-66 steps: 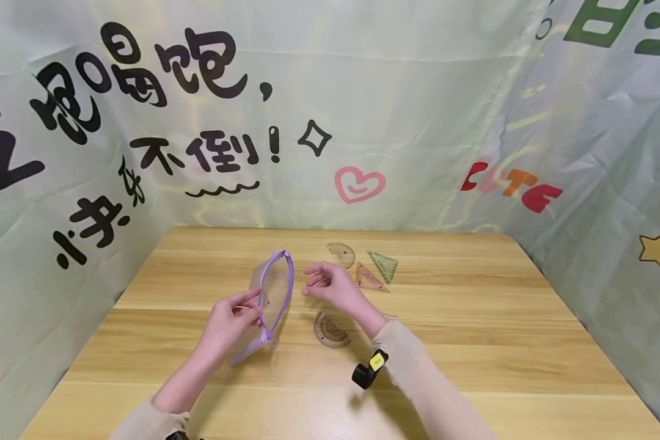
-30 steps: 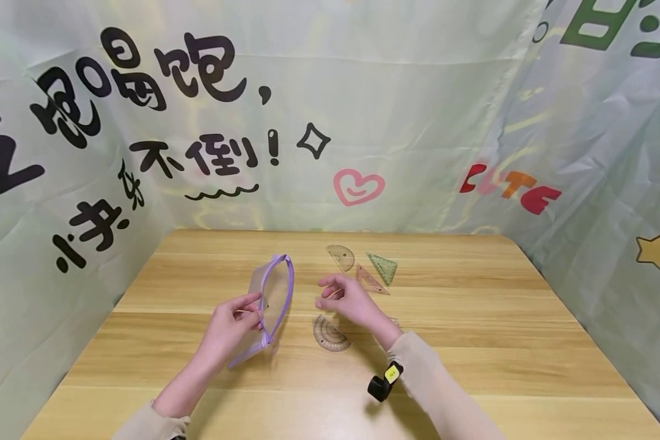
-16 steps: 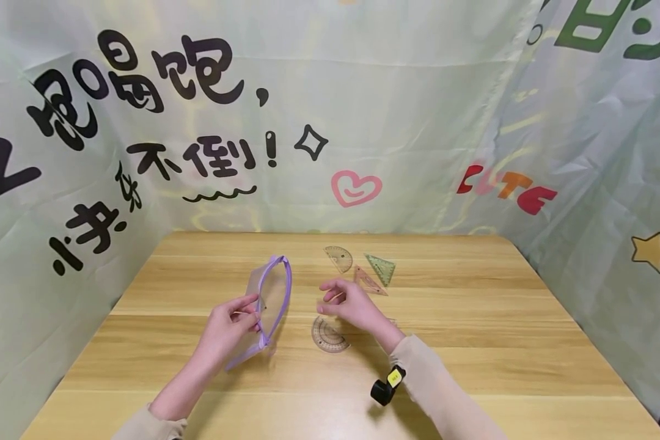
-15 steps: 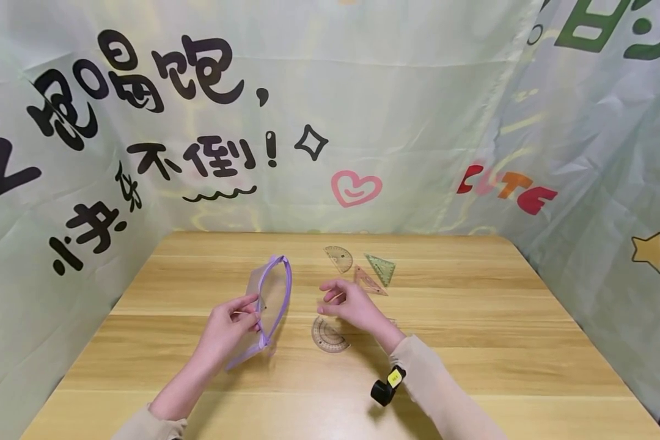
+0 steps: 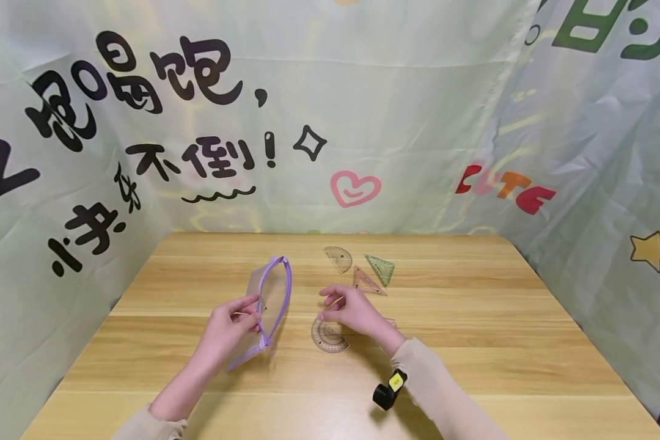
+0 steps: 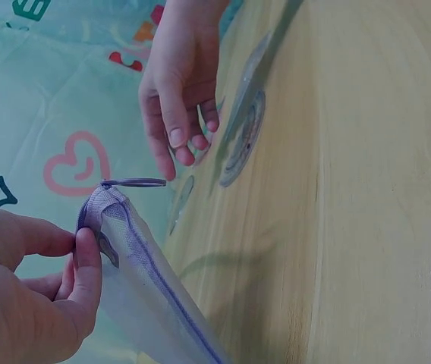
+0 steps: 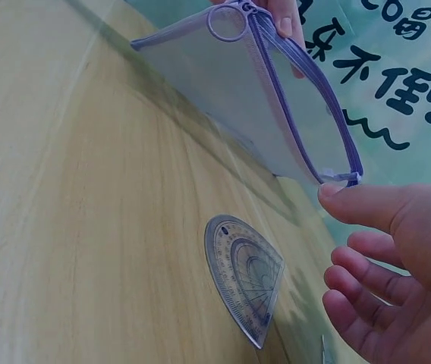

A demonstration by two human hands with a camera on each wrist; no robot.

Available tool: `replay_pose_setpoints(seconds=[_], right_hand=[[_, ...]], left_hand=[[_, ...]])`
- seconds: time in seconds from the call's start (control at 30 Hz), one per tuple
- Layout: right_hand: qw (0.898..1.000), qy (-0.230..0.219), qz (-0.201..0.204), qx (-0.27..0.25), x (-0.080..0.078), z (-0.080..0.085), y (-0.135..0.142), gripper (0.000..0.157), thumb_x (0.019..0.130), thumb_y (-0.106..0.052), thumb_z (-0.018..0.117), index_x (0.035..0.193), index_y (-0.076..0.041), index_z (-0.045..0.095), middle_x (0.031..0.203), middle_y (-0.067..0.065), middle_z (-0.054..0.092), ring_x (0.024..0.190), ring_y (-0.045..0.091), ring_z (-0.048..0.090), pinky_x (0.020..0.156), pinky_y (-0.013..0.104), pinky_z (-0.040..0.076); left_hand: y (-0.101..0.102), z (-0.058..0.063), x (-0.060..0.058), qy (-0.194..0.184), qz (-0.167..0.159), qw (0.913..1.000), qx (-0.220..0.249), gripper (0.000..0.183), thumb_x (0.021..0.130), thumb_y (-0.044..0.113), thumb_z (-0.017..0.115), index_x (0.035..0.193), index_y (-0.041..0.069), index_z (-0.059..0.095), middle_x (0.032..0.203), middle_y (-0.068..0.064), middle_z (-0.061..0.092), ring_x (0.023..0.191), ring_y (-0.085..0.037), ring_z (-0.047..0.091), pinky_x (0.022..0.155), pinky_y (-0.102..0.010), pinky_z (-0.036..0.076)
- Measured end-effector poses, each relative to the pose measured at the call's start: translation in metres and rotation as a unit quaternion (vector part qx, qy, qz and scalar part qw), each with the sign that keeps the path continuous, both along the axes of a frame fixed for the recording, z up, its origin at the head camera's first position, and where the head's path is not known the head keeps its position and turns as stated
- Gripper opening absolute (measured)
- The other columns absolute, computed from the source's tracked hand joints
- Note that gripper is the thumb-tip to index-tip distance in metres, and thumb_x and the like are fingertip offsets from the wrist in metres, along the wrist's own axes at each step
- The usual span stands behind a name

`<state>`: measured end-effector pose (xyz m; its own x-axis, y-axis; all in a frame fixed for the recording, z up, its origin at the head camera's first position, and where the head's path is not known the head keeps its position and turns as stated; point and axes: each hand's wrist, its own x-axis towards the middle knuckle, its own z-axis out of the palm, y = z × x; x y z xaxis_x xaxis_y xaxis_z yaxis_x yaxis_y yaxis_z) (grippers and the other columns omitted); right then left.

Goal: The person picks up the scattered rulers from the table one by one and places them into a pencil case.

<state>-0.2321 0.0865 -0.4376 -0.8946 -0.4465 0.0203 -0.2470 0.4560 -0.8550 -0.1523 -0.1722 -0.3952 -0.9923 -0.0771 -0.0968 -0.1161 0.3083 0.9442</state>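
A translucent pouch with a purple zipper [image 5: 288, 290] stands tilted above the table, its mouth spread apart. My left hand [image 5: 228, 327] pinches the near side of that mouth between thumb and fingers; a zipper ring [image 7: 228, 24] hangs from one end. To the right, my right hand [image 5: 354, 308] hovers with loosely curved fingers and nothing in them. Just beneath it lies a clear protractor [image 5: 326, 337], its upper edge overlapped by the thumb in the head view. Beyond are a second protractor [image 5: 338, 260], a pink set square [image 5: 367, 284] and a green set square [image 5: 381, 269].
Another clear flat piece [image 5: 392, 321] is mostly hidden behind my right wrist. A wooden table [image 5: 473, 342] carries everything, with a printed cloth [image 5: 418, 122] hanging along its back and sides. A small black camera [image 5: 386, 396] juts from my right sleeve.
My right hand has drawn back from beside the pouch mouth, moving right and nearer to me, over the near protractor. My left hand and the pouch have hardly moved.
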Motion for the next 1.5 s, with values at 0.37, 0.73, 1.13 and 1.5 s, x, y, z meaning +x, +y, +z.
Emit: replay_pose_setpoints(seconds=[0.37,0.73,1.13,1.5], right_hand=[[1.000,-0.011,0.020,0.011,0.008,0.001,0.001,0.053,0.082,-0.015,0.079,0.129,0.000,0.059,0.108,0.016,0.065,0.087,0.015,0.062,0.077,0.020,0.055],[1.000,-0.009,0.020,0.018,0.010,-0.002,0.001,0.052,0.080,-0.014,0.080,0.127,-0.001,0.060,0.107,0.015,0.066,0.085,0.014,0.061,0.075,0.018,0.054],[0.999,0.001,0.022,0.030,0.013,-0.003,0.002,0.052,0.080,-0.014,0.080,0.127,-0.002,0.060,0.106,0.012,0.066,0.086,0.013,0.061,0.076,0.018,0.054],[0.998,0.002,0.031,0.053,0.015,-0.010,0.002,0.053,0.081,-0.016,0.079,0.129,-0.003,0.059,0.106,0.009,0.065,0.086,0.013,0.059,0.074,0.020,0.053]], left_hand=[[0.000,-0.001,0.001,-0.002,0.000,1.0000,0.003,0.046,0.090,-0.001,0.060,0.136,-0.005,0.055,0.099,-0.011,0.062,0.076,-0.007,0.063,0.075,-0.025,0.062],[0.000,-0.001,0.001,-0.003,0.001,1.0000,0.008,0.045,0.090,-0.001,0.059,0.135,-0.006,0.055,0.099,-0.011,0.062,0.076,-0.006,0.063,0.076,-0.025,0.062],[-0.002,0.000,0.001,0.002,0.003,1.0000,0.000,0.046,0.091,0.001,0.060,0.136,-0.006,0.054,0.100,-0.011,0.063,0.075,-0.006,0.063,0.075,-0.023,0.061],[-0.003,-0.001,0.001,0.000,0.000,1.0000,0.003,0.046,0.091,-0.001,0.059,0.136,-0.006,0.054,0.099,-0.011,0.062,0.076,-0.007,0.063,0.075,-0.024,0.061]])
